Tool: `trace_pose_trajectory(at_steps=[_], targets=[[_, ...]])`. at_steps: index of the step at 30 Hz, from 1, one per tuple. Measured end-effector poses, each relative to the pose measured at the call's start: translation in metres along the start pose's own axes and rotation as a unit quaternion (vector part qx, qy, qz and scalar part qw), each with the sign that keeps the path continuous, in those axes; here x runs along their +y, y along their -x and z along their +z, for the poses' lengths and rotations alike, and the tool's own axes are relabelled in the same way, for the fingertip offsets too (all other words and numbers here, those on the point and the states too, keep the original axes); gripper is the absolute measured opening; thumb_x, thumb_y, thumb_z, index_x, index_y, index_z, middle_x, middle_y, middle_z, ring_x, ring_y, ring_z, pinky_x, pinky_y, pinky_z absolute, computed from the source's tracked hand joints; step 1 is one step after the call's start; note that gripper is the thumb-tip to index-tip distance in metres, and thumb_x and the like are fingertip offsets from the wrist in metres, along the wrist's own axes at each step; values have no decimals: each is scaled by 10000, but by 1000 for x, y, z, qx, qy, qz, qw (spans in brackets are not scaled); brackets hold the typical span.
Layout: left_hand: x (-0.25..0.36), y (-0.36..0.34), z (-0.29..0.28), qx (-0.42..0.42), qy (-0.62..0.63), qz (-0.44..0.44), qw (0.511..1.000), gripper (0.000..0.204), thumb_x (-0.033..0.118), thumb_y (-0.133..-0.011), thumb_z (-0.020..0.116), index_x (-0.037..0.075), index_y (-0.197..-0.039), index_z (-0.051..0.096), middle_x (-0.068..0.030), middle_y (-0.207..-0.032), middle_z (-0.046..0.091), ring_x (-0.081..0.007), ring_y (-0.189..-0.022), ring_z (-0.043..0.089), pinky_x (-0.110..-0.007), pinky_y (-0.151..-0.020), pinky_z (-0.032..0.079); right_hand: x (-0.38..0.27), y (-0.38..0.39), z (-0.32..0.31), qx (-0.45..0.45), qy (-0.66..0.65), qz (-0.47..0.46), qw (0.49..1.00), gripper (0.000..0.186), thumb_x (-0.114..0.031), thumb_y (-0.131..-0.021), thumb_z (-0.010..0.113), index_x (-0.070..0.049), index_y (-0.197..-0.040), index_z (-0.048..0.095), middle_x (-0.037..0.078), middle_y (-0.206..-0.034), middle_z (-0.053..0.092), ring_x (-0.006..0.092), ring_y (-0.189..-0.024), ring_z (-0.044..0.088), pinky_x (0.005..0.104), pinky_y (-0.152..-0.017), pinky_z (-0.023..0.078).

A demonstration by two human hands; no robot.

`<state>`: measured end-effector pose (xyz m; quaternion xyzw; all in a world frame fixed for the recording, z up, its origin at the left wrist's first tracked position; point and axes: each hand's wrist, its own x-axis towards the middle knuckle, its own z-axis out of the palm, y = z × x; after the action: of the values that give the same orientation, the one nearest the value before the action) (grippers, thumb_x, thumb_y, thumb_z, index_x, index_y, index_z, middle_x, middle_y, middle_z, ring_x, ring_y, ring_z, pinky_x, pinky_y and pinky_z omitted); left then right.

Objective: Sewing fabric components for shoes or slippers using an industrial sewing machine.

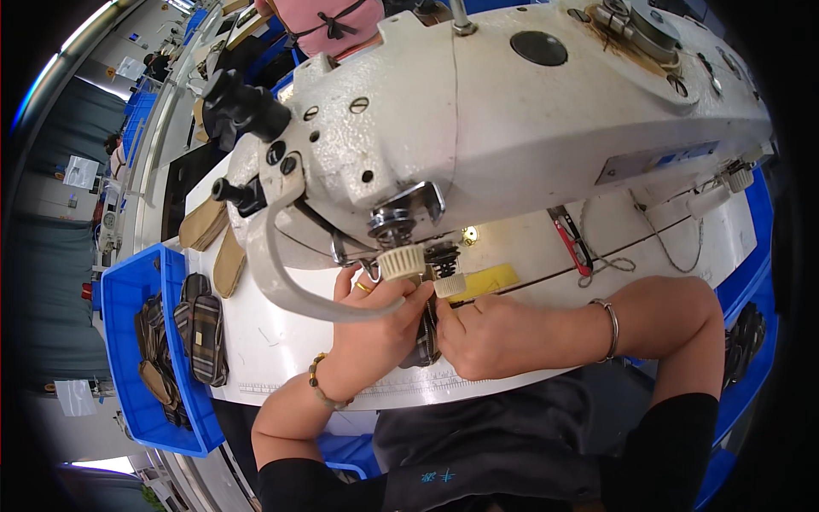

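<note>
A white industrial sewing machine (503,145) fills the upper middle, its head over the white table. Under its head lies a dark plaid fabric piece (421,348) with what looks like a zipper along it. My left hand (375,331), with a ring and a beaded bracelet, holds the piece's left side; the machine's curved guard and tension knobs cover some of its fingers. From the right, my right hand (479,339) pinches the piece's edge, fingers curled, close below the machine's lower knob. The needle is hidden behind the machine's parts.
Left of the table stands a blue bin (200,418) of plaid pieces; finished-looking plaid pouches (205,333) lie beside it. Tan fabric pieces (229,263) rest at the table's far left. A red-handled cutter (570,246), grey cord and yellow strip (488,280) lie right. Another person is beyond.
</note>
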<state>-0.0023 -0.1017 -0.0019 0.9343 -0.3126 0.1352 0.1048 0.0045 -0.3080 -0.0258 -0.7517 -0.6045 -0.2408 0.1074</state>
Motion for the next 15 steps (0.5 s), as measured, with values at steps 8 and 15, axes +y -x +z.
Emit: trace_pose_trajectory(at_steps=[8,15], targets=[[-2,-2,0,-10,65,-16,998,295,38,-680,755,163,-947,769,40,-798,609,-161,-714,579,-441,-955,361,-3,1,1,-21,39,15,999,202,-187,-740,605,7,-750,663,227,-871,699,147,-589,609,251,-462,418],[-10,-10,4,-9,94,-30,995,304,16,-700,733,169,-959,775,18,-692,577,-182,-632,530,-366,-871,401,1,0,3,1,9,39,999,292,-173,-627,621,101,-721,658,373,-876,662,165,-483,572,289,-401,438]])
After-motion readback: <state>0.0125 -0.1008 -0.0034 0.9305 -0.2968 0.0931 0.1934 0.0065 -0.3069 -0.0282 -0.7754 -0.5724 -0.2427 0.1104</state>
